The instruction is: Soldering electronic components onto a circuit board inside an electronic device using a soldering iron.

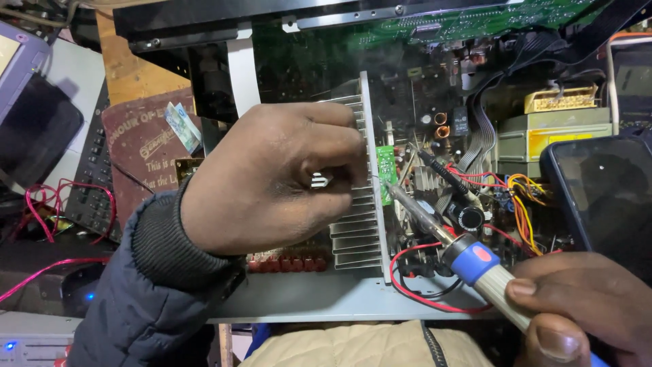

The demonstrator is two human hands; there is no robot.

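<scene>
My left hand [272, 180] is closed in front of a finned aluminium heat sink [356, 231] inside an opened amplifier chassis [326, 295], pinching a thin solder wire [375, 178] that reaches a small green circuit board [386, 170]. My right hand [577, 309] at the lower right grips a soldering iron [475, 261] with a blue collar and pale handle. The iron's metal tip [401, 197] touches the green board where the wire ends. A wisp of smoke rises above that spot.
Red, orange and yellow wires [519, 204] and a grey ribbon cable [482, 139] crowd the board right of the iron. A dark phone [604, 197] stands at the right edge. A large green board [475, 20] spans the top. Red cables [47, 211] and a keyboard [92, 190] lie at the left.
</scene>
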